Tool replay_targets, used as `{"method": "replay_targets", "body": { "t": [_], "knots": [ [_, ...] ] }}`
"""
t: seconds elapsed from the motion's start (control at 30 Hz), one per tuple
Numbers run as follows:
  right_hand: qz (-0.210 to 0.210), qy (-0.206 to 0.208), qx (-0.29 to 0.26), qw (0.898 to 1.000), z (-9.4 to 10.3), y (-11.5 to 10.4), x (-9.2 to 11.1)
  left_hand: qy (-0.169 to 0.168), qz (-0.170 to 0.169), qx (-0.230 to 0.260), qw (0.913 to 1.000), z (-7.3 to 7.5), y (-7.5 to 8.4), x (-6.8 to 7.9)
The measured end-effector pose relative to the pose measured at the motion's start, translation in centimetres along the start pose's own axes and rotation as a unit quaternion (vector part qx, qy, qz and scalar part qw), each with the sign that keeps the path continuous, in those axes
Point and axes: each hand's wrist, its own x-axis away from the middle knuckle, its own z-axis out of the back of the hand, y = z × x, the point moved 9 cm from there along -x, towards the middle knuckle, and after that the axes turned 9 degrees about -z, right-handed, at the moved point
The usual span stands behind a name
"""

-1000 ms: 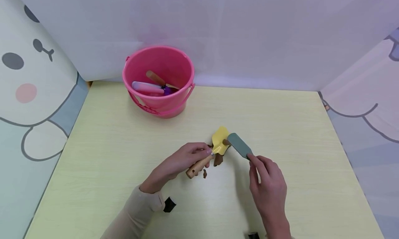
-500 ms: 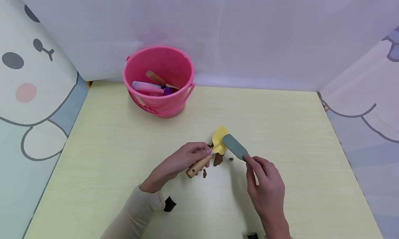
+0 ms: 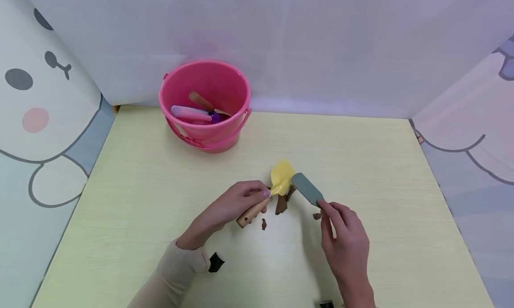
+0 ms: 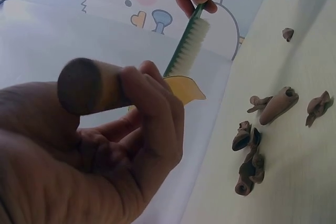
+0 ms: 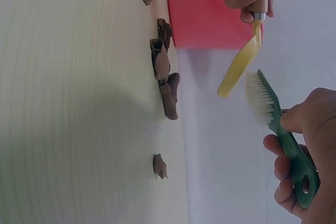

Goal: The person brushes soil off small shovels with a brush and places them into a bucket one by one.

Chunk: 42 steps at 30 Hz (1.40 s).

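Note:
In the head view my left hand (image 3: 234,207) grips the wooden handle of a small yellow hand trowel (image 3: 283,174), held above the table. My right hand (image 3: 347,243) pinches a green brush (image 3: 307,189) by its handle. White bristles (image 5: 259,98) show in the right wrist view, close beside the trowel blade. Under the trowel lie several curled brown scraps (image 4: 280,105), perhaps dried leaves or bark. One small brown scrap (image 3: 317,216) lies apart, near my right fingers. Another scrap (image 3: 263,224) is beside the trowel handle.
A pink bucket (image 3: 205,138) stands at the back left of the pale wooden table (image 3: 381,165). Inside it are a wooden-handled tool (image 3: 201,100) and a pink-and-lilac handle (image 3: 190,113). Cloth panels (image 3: 341,53) enclose the back and sides.
A small brown scrap has gone from the trowel blade to the table on the right. The brush moved left over the blade, then back right. The trowel shifted slightly left and away.

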Motion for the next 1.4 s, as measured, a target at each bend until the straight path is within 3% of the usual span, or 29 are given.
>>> {"method": "replay_targets", "body": {
  "t": [0.2, 0.33, 0.47, 0.67, 0.97, 1.1, 1.4],
  "knots": [
    [-0.005, 0.008, -0.002, 1.000, 0.2, 0.3, -0.1, 0.034, -0.023, -0.098, 0.9943, 1.1, 1.5, 0.6],
    [-0.007, 0.007, -0.005, 1.000, 0.2, 0.3, -0.2, 0.068, -0.028, -0.183, 0.9803, 2.3, 2.8, 1.4],
    [-0.005, 0.006, -0.009, 1.000, 0.2, 0.3, -0.3, 0.106, -0.042, -0.256, 0.9600, 3.6, 4.5, 2.4],
    [0.002, 0.004, -0.012, 1.000, 0.1, 0.3, -0.6, 0.167, -0.060, -0.323, 0.9296, 5.7, 6.8, 4.2],
    [0.029, 0.006, -0.015, 0.999, 0.2, -0.5, -1.8, 0.240, -0.098, -0.381, 0.8875, 8.4, 10.1, 6.9],
    [0.046, 0.003, -0.012, 0.999, 0.2, -1.0, -2.9, 0.265, -0.118, -0.408, 0.8658, 9.4, 11.5, 7.9],
    [0.094, -0.005, -0.024, 0.995, 0.3, -2.7, -6.0, 0.315, -0.149, -0.477, 0.8070, 11.9, 14.9, 9.2]
  ]
}}
